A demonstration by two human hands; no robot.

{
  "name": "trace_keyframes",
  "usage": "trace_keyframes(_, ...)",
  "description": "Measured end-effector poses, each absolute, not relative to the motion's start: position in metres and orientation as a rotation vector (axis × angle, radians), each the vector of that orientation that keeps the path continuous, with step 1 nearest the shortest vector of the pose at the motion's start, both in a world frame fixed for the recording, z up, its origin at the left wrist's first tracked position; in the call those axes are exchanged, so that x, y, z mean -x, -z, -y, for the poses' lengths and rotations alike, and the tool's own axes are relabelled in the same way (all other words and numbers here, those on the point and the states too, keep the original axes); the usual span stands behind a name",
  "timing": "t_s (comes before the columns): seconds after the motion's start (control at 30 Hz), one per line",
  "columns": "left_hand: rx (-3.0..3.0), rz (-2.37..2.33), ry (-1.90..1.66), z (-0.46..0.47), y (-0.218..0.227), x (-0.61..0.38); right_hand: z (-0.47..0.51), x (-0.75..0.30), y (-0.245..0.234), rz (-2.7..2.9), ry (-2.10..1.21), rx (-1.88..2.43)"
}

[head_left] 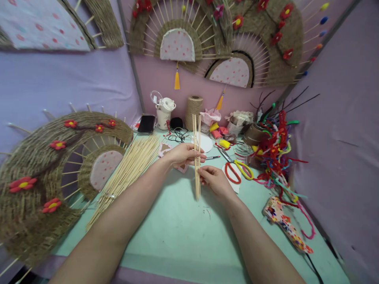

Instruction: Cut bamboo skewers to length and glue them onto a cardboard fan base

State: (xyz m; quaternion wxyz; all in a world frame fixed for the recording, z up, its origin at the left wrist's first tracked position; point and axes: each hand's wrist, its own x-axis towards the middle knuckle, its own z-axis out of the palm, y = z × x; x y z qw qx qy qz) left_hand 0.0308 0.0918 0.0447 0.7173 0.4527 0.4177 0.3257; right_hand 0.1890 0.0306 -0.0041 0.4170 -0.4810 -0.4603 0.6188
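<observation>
Both hands hold a small upright bundle of thin bamboo sticks (197, 134) over the mint-green table (177, 232). My left hand (183, 154) is wrapped round the bundle's middle. My right hand (215, 182) pinches the sticks lower down, close to their bottom ends. A large pile of the same sticks (127, 173) lies on the table to the left of my left forearm. A pink heart-shaped piece (164, 149) lies partly hidden behind my left hand.
A woven jute fan with red flowers (50, 173) leans at the left. Red-and-yellow scissors (237, 167), a twine spool (194, 110), a white jug (164, 112), a phone (147, 123), tangled pipe cleaners (275, 150) and a patterned glue gun (284, 223) are on the table. More fans hang on the wall.
</observation>
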Motion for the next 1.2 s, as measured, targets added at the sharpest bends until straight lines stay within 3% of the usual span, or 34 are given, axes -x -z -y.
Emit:
trace_keyframes(0.27,-1.091,-0.836,-0.694,-0.085,-0.041,-0.040,-0.029,-0.191,0.012,1.411,-1.554,1.209)
trace_keyframes(0.4,-1.161,-0.833,-0.732,-0.075,-0.047,-0.048,-0.022,-0.186,0.005,1.236,-1.715,1.046)
trace_keyframes(0.5,-1.264,-0.932,-0.798,-0.069,-0.056,-0.033,-0.017,-0.183,-0.003,1.065,-1.861,0.963)
trace_keyframes(0.63,-1.517,-1.261,-0.891,-0.067,-0.067,0.027,-0.017,-0.183,-0.003,1.083,-1.785,1.040)
trace_keyframes(0.77,-1.880,-2.053,-0.437,-0.069,-0.072,0.098,-0.017,-0.182,0.001,1.159,-1.713,1.088)
trace_keyframes(0.87,-1.876,-2.285,0.060,-0.067,-0.069,0.127,-0.017,-0.181,0.003,1.173,-1.708,1.096)
trace_keyframes(1.2,-1.808,-2.396,0.313,-0.070,-0.053,0.120,-0.018,-0.182,0.005,1.213,-1.663,1.104)
